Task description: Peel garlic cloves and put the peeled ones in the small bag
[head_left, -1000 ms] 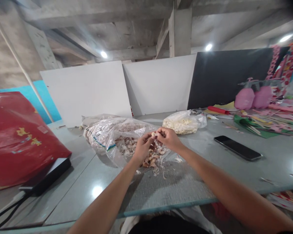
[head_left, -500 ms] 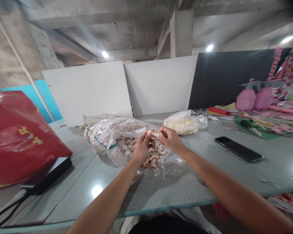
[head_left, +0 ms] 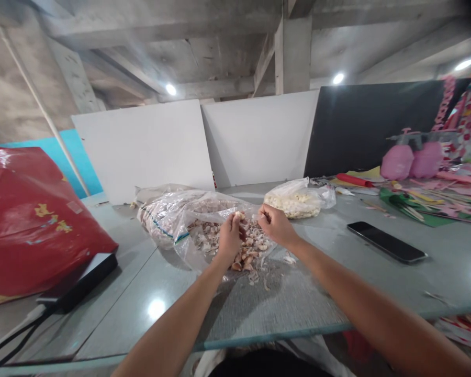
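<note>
Between the thumb and fingers of my left hand [head_left: 230, 238] is a pale garlic clove [head_left: 240, 215]. My right hand [head_left: 277, 225] is closed in a pinch just to the right, with a whitish scrap of garlic skin [head_left: 255, 216] at its fingertips. Below both hands lie garlic cloves and loose skins [head_left: 246, 258], spilling from the mouth of a large clear plastic bag [head_left: 168, 209]. Behind my right hand sits a smaller clear bag of peeled garlic cloves [head_left: 292, 203].
A black phone [head_left: 387, 242] lies to the right on the grey table [head_left: 275, 314]. At the left stand a red bag [head_left: 39, 220] and a black box with cables [head_left: 82, 283]. Pink spray bottles [head_left: 397, 161] and paper scraps fill the far right; white boards [head_left: 149, 152] lean behind.
My hands have moved slightly apart. The strip of skin stretched between them has come away from the clove on the right hand's side. The clove stays in my left hand.
</note>
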A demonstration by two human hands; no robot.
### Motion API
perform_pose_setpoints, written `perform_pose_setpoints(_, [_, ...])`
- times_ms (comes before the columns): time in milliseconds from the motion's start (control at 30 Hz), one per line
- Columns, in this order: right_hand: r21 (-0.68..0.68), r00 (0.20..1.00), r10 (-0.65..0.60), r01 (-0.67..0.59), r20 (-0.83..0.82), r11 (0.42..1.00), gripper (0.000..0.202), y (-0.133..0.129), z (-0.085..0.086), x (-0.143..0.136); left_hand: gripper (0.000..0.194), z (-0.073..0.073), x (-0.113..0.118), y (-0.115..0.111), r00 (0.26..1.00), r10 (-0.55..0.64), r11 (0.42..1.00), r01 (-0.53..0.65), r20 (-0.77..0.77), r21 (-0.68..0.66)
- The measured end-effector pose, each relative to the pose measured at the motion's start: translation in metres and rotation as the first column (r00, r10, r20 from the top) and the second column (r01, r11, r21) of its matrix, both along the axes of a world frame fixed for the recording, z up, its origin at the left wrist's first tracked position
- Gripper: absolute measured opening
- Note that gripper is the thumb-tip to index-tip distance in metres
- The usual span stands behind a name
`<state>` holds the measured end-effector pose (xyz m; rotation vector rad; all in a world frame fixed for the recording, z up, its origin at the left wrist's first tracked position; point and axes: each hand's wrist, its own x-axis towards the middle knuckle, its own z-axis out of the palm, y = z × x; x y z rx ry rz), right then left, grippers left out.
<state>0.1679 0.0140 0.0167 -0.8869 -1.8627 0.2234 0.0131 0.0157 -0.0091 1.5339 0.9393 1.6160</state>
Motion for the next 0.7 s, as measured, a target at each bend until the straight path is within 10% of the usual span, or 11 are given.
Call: perform_pose_setpoints(700, [0.085, 0.981, 0.022, -0.038, 0.190, 0.996, 0.026, 0.002, -0.001, 0.001, 0.039, 0.008, -0.003, -0.014, 0.938, 0.119, 0.987, -0.076, -0.325, 0.140])
